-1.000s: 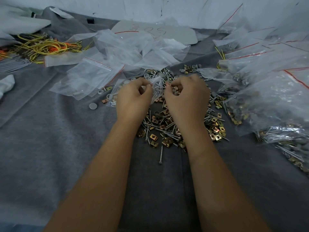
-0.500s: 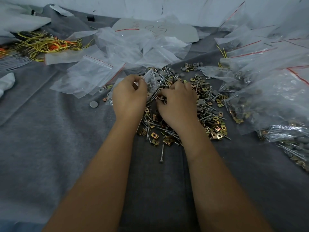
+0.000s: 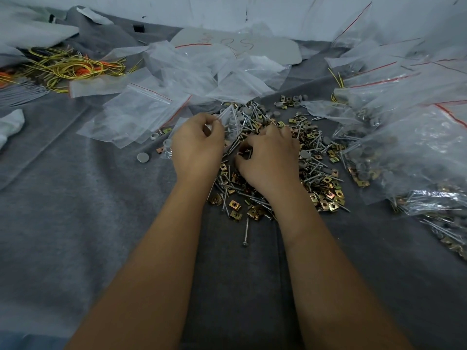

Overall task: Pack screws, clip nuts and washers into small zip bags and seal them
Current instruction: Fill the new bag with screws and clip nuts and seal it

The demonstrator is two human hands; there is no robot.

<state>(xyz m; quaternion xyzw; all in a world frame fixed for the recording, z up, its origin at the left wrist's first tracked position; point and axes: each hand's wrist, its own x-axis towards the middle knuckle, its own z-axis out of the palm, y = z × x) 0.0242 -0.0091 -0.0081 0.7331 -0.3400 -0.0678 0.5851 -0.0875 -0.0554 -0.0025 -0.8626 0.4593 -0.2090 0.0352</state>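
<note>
Screws (image 3: pixel 255 198), brass-coloured clip nuts (image 3: pixel 233 205) and grey round washers (image 3: pixel 246 111) lie mixed in one heap on the grey cloth (image 3: pixel 75 223) in front of us, in the middle of the view. We hold a small zip bag (image 3: pixel 231 122) in our left hand (image 3: pixel 195 147): thumb and fingers are curled and pinch its upper edge, and the bag stands over the left side of the heap with some grey washers and screws showing through its clear film. Our right hand (image 3: pixel 269 157) rests on top of the heap just beside the left one, fingers curled down into the hardware; they seem to pinch a piece there, but we cannot tell which one, because the fingertips are hidden by the hand and the pile. One lone screw (image 3: pixel 246 231) lies apart from the heap on its near side, between our forearms. A single grey washer (image 3: pixel 143 157) sits on the cloth left of our left hand. Empty zip bags (image 3: pixel 141 114) with red seal lines lie spread behind and to the left of the heap. Filled bags (image 3: pixel 417 160) are piled at the right. Yellow wire ties (image 3: pixel 70 69) lie at the far left.
</note>
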